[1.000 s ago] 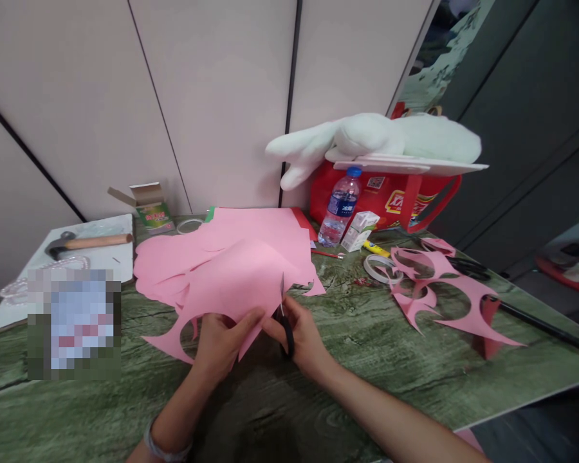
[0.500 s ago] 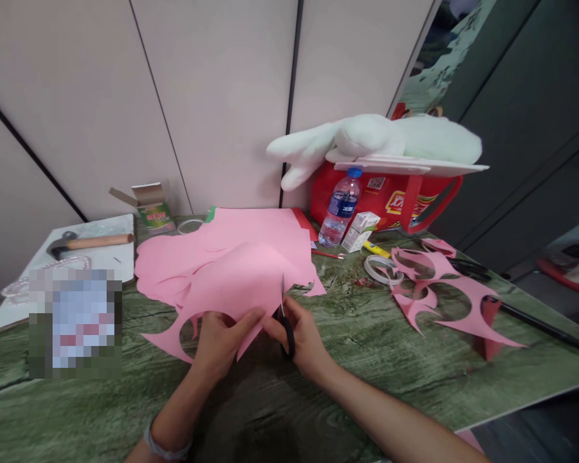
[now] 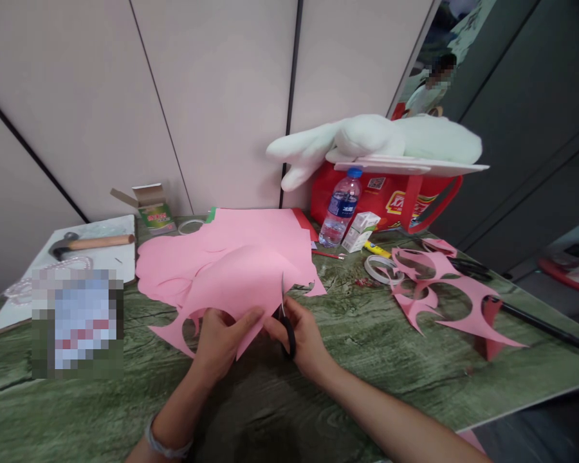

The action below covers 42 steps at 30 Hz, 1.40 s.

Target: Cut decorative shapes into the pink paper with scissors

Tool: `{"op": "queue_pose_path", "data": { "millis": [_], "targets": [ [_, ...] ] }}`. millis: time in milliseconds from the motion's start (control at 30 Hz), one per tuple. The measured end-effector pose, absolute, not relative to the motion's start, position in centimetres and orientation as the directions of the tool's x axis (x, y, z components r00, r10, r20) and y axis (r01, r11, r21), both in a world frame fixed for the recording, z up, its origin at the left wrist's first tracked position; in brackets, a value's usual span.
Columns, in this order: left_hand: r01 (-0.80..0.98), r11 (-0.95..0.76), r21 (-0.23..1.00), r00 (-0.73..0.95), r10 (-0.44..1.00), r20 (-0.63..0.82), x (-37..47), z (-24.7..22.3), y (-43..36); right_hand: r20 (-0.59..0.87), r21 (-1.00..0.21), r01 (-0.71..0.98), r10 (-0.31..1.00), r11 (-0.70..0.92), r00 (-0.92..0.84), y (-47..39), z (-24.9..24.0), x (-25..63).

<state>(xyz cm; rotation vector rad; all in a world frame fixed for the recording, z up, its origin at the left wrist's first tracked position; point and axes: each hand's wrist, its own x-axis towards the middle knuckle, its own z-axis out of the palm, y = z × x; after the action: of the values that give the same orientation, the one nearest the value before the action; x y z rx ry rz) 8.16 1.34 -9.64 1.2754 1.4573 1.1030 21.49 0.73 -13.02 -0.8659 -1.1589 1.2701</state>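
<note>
My left hand is closed on the near edge of a pink paper sheet, thumb on top and fingers beneath it. The sheet bulges upward in the middle, and curved pieces have been cut from its lower left. My right hand grips a pair of scissors by the black handles. Their blades point away from me and meet the sheet's right edge; part of them is hidden by the paper. Behind the sheet lie more pink papers, some with scalloped edges at the left.
Pink paper offcuts lie at right by a tape roll. A water bottle and small white box stand before a red bag topped by a white plush. At left, a hammer rests on a white board.
Both hands stay nearly in place, the scissors still at the paper's right edge. The sheet's lower-left strip has shifted slightly right. A person now shows in the background at upper right.
</note>
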Motion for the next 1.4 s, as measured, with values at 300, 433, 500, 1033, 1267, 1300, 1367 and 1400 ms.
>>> {"op": "queue_pose_path", "data": {
  "millis": [300,433,500,1033,1267,1300,1367,1400],
  "targets": [
    [-0.005,-0.019,1.000,-0.126,0.992,0.019,8.3,-9.5,1.6,0.145,-0.947,-0.299,0.988,0.121,-0.060,1.0,-13.6,21.4],
    [0.008,-0.011,1.000,-0.136,0.991,0.012,8.3,-9.5,1.6,0.135,-0.946,-0.305,0.989,0.112,-0.054,1.1,-13.9,21.4],
    [0.014,0.005,1.000,-0.125,0.992,-0.003,8.4,-9.4,1.5,0.130,-0.951,-0.288,0.990,0.110,-0.052,1.1,-13.9,21.4],
    [-0.039,-0.003,0.999,-0.151,0.989,-0.003,8.4,-9.3,1.7,0.103,-0.968,-0.236,0.993,0.088,-0.055,0.8,-13.3,21.4],
    [-0.057,0.008,0.998,-0.198,0.980,-0.019,8.5,-8.9,1.8,0.081,-0.970,-0.233,0.995,0.067,-0.053,0.7,-13.1,21.3],
    [-0.067,0.009,0.998,-0.188,0.982,-0.021,8.5,-8.9,1.8,0.078,-0.971,-0.232,0.995,0.063,-0.055,0.7,-13.1,21.3],
    [-0.085,0.005,0.996,-0.167,0.986,-0.019,8.4,-9.0,1.8,0.073,-0.972,-0.227,0.996,0.058,-0.057,0.7,-13.0,21.3],
    [-0.089,0.002,0.996,-0.162,0.987,-0.017,8.4,-9.0,1.8,0.072,-0.973,-0.225,0.996,0.057,-0.058,0.7,-12.9,21.4]
  ]
}}
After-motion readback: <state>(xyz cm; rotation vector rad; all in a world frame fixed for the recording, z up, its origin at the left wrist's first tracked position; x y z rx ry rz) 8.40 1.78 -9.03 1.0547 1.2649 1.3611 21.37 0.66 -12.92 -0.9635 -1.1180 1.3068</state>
